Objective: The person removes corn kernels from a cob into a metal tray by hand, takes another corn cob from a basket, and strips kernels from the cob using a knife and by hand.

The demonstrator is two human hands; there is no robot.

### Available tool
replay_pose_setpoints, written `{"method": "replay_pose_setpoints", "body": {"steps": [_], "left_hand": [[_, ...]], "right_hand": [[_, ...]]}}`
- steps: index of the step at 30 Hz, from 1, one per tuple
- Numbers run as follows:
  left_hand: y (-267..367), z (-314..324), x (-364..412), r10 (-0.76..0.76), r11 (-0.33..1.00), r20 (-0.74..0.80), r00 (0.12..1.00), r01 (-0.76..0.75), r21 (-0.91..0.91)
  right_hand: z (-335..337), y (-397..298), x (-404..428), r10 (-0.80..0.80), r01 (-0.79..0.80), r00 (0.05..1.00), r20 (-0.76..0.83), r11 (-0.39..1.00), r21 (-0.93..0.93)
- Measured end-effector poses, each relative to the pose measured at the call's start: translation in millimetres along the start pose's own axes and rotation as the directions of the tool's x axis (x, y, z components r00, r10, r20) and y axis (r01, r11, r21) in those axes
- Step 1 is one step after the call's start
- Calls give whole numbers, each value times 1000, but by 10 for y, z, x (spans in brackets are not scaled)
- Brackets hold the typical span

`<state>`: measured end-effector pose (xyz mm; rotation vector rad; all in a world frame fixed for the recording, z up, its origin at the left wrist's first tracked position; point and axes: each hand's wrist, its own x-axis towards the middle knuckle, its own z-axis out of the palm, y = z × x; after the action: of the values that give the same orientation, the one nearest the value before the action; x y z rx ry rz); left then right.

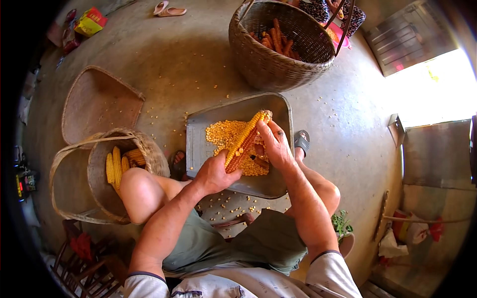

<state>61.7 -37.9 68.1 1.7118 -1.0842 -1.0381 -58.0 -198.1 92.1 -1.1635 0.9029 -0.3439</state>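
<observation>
A partly shelled ear of corn (243,140) slants over the metal scoop-shaped pan. Yellow kernels line its upper-left side, while bare reddish cob shows along the other. My left hand (217,174) grips the lower end, with its thumb along the cob and a few loose kernels lying just above. My right hand (275,143) holds the ear near its upper tip; some of its fingers are hidden behind the ear. Beneath both hands, a heap of loose corn kernels (223,132) covers part of the pan (277,108). A small brown object (259,161) rests on the kernels.
At my left stands a handled wicker basket (151,152) with corn ears (116,165). An empty woven scoop (100,104) lies behind it. Ahead, a large basket (275,70) holds bare cobs (276,39). Another person's hand (337,8) appears beyond. Kernels dot the floor.
</observation>
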Motion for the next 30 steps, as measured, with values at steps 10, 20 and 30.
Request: {"method": "replay_pose_setpoints", "body": {"steps": [10, 20, 30], "left_hand": [[22, -17, -7, -81, 965, -13, 997, 81, 249], [-42, 32, 1, -68, 991, -47, 997, 73, 111], [-48, 32, 7, -54, 958, -69, 996, 72, 279]], "right_hand": [[-15, 46, 91, 103, -102, 994, -29, 993, 55], [-82, 147, 85, -31, 31, 999, 12, 999, 12], [-46, 21, 71, 24, -24, 999, -27, 1000, 6]]}}
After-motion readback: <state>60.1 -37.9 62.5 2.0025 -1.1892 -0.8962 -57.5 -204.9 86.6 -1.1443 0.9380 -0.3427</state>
